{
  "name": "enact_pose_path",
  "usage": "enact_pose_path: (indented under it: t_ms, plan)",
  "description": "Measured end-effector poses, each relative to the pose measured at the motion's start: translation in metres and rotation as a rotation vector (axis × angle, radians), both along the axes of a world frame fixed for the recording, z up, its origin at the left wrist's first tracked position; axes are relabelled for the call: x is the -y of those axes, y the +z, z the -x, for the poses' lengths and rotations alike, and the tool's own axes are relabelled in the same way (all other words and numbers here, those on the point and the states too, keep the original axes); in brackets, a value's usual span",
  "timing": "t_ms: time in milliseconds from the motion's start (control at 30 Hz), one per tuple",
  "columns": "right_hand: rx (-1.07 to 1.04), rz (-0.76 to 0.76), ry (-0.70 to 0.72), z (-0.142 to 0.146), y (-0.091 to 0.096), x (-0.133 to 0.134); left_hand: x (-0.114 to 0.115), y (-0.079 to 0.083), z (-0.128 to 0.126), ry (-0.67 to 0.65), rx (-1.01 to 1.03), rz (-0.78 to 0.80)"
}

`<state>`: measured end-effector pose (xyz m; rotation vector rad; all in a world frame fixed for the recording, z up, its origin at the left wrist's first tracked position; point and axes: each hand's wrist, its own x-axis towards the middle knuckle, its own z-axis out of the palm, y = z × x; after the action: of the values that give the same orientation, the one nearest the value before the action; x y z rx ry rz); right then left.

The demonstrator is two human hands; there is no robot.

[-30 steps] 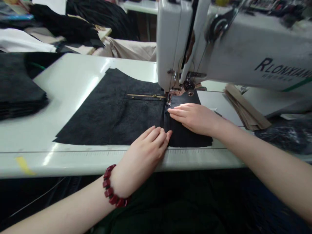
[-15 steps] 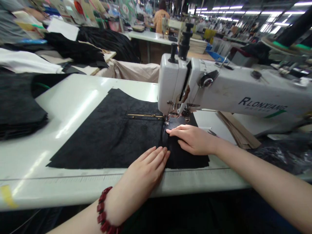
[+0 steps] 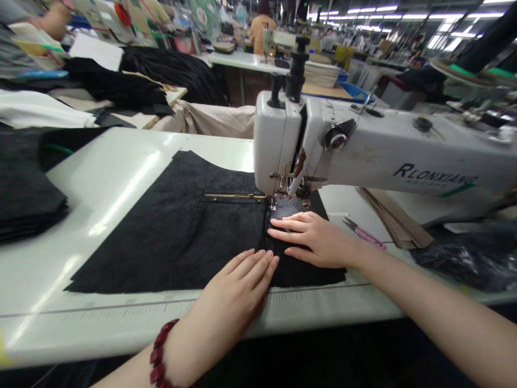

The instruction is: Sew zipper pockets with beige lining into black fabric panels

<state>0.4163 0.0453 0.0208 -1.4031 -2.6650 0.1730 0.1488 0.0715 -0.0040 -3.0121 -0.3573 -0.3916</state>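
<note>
A black fabric panel (image 3: 161, 237) lies flat on the table, its right part beneath the head of a white sewing machine (image 3: 371, 145). A brass zipper (image 3: 230, 195) is set into the panel, ending just left of the presser foot (image 3: 273, 205). My left hand (image 3: 238, 291), with a dark red bead bracelet at the wrist, lies flat on the panel's front edge, fingers stretched out. My right hand (image 3: 311, 240) rests open on the panel just in front of the presser foot, fingers spread.
Thread snips with pink handles (image 3: 365, 234) lie right of my right hand, near brown card strips (image 3: 393, 218) and a clear plastic bag (image 3: 464, 258). Dark cut pieces (image 3: 28, 188) are stacked at left. Beyond are black fabric piles (image 3: 173, 70) and a seated person (image 3: 262, 29).
My right hand's fingers have spread apart and shifted slightly nearer me, and the snips show more fully. My left hand stays flat on the panel. The whole view has shifted a little.
</note>
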Motion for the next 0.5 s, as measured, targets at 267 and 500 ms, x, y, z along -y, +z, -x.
enact_pose_path:
  t_ms: [267, 500]
  plan:
    - [-0.033, 0.004, 0.010, -0.003, -0.002, -0.004, -0.015, 0.013, -0.014, 0.045, 0.053, 0.186]
    - [-0.167, -0.031, -0.060, 0.000, -0.006, -0.003, -0.022, 0.014, -0.018, 0.169, -0.017, 0.027]
